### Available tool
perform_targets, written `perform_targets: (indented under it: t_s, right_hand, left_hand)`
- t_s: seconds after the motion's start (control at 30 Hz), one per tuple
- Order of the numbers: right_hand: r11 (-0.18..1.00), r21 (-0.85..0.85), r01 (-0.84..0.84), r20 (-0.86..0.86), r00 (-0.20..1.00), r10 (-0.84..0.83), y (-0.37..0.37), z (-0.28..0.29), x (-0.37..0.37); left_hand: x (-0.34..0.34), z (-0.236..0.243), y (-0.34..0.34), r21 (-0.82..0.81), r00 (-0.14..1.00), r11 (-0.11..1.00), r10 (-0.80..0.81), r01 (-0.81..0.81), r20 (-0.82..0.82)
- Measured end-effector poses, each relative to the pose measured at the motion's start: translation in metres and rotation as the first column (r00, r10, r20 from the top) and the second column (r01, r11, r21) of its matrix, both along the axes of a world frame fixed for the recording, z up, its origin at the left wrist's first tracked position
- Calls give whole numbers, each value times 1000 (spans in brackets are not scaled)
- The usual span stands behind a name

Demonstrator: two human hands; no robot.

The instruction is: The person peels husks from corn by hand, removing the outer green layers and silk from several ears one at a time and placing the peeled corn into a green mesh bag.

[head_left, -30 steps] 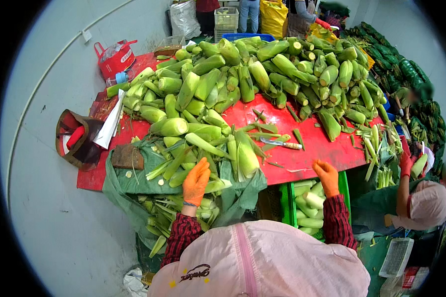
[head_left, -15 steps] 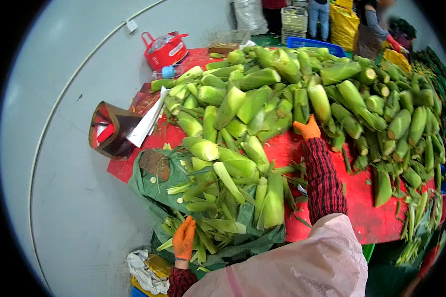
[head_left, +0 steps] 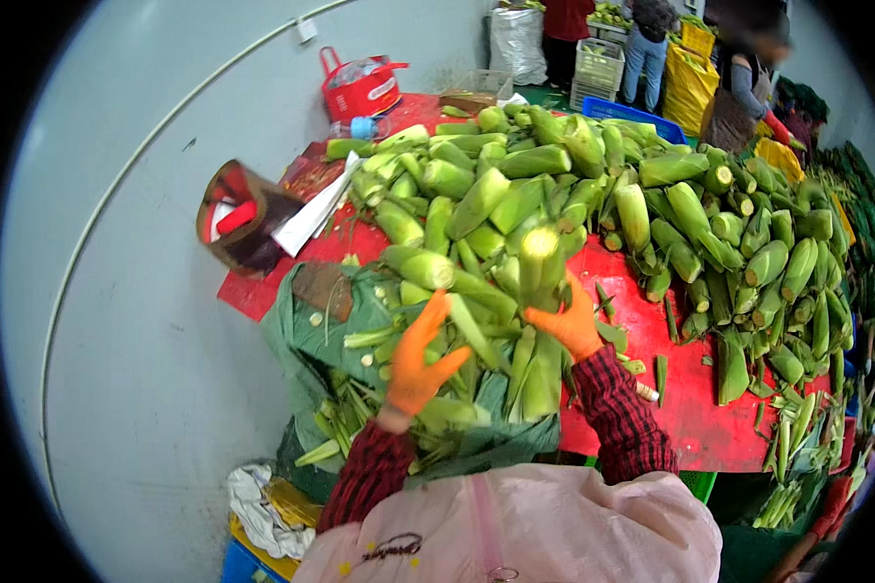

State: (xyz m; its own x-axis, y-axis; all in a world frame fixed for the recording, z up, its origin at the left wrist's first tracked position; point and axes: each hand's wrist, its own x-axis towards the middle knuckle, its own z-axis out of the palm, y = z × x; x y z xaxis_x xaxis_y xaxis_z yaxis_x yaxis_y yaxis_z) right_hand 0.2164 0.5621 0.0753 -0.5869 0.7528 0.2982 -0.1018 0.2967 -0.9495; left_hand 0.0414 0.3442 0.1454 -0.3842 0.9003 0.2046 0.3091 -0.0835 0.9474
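Observation:
An ear of corn (head_left: 539, 270) in green husk stands upright, its pale cut end towards me, with my right hand (head_left: 572, 321) closed on its right side. Both my hands wear orange gloves. My left hand (head_left: 421, 360) is open, thumb and fingers apart, over loose husks and a few ears at the near end of the heap. Just beyond its fingertips lies another corn ear (head_left: 418, 265). Below my right hand a large husked ear (head_left: 542, 384) rests on the green sack (head_left: 297, 325).
A big heap of corn (head_left: 515, 160) covers much of the red table (head_left: 695, 418). At the left are a brown bag (head_left: 272, 228), a white sheet (head_left: 311, 216) and a red bag (head_left: 365, 95). A blue crate (head_left: 642, 119) and other people (head_left: 744, 92) are at the back.
My right hand has drawn back from the heap with an ear of corn in it. My left hand has risen towards the middle and spread its fingers. The view has shifted slightly.

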Motion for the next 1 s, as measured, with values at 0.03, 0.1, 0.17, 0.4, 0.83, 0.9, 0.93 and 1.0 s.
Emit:
perform_targets:
  t_s: [0.03,0.1,0.17,0.4,0.83,0.9,0.93,1.0]
  right_hand:
    - [995,61,-73,11,997,73,-27,14,-1]
    - [963,161,-216,62,976,208,-77,49,-5]
    - [940,108,-323,253,923,289,-110,62,-6]
    - [925,-325,-196,71,971,230,-184,102,-27]
    - [979,29,-201,177,965,193,-233,108,-77]
    - [969,14,-247,-31,968,247,-232,91,-85]
    - [962,3,-275,-133,953,273,-235,88,-89]
    - [890,-258,-376,-189,923,335,-243,91,-86]
  left_hand:
    - [6,13,11,110,995,992,-70,63,65]
    - [9,29,23,364,954,908,-271,210,126]
    - [5,25,8,366,889,895,-366,255,275]
    - [-17,-19,-61,274,997,961,59,-45,-42]
    - [-32,-19,-120,294,958,953,-9,-78,285]
    - [-32,-19,-123,366,835,931,-199,-2,512]
    - [-30,-17,-126,382,802,924,-231,4,551]
    - [-24,-10,-131,416,726,909,-298,17,620]
